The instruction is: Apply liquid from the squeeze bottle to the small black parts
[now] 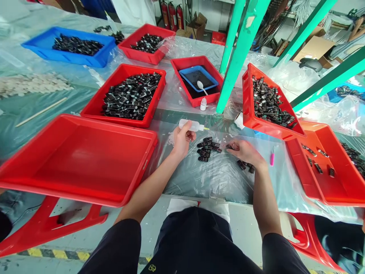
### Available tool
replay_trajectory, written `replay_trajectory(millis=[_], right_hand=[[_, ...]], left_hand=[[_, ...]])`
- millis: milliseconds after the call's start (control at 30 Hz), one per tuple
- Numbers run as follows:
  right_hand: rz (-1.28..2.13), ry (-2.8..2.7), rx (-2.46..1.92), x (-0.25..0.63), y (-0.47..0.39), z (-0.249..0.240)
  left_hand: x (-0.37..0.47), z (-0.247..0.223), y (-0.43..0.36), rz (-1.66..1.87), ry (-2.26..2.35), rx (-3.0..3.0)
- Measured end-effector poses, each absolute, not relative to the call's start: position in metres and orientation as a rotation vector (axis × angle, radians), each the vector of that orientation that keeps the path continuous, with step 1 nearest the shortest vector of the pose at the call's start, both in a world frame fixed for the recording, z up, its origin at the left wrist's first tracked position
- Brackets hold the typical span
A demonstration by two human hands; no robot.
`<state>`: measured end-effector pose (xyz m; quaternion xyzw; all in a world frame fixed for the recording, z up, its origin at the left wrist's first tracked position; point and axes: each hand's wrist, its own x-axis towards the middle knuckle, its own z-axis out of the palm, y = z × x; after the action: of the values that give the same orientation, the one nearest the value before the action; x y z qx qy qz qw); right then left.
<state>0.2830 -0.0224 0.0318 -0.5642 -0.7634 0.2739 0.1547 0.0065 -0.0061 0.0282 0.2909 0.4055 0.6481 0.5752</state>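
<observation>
My left hand [182, 140] is wrapped round a translucent squeeze bottle [192, 125], whose thin yellow-green nozzle points to the right. In my right hand [243, 150] a small black part [229, 147] is pinched between thumb and fingers. Between the two hands lies a loose pile of black parts [204, 152] on the plastic-covered table. A smaller cluster of the same black parts [242, 164] sits just below my right hand, partly hidden by it. The nozzle tip is apart from the part in my right hand.
A wide red tray [85, 118] stands at left, and a red bin [146, 121] full of black parts behind it. At right, a tilted red bin [273, 131] rests over another red tray [313, 190]. A green post [236, 57] rises behind. A pink-handled tool [272, 159] lies at right.
</observation>
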Motion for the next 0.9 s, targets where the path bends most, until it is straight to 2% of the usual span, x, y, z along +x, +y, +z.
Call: replay_trajectory(millis=[133, 267, 700, 900], right_hand=[[0.887, -1.956, -1.391, 0.275, -0.021, 0.036], [0.891, -1.825, -1.348, 0.276, -0.016, 0.029], [0.523, -2.063, -1.769, 0.261, -0.011, 0.011], [0.556, -1.863, -1.921, 0.269, -0.010, 0.016]], left_hand=[[0.006, 0.029, -0.006, 1.520, 0.939, 0.664], [0.006, 0.029, -0.007, 1.520, 0.952, 0.685], [0.008, 0.026, -0.007, 1.515, 0.936, 0.689], [0.008, 0.025, -0.007, 1.522, 0.937, 0.697]])
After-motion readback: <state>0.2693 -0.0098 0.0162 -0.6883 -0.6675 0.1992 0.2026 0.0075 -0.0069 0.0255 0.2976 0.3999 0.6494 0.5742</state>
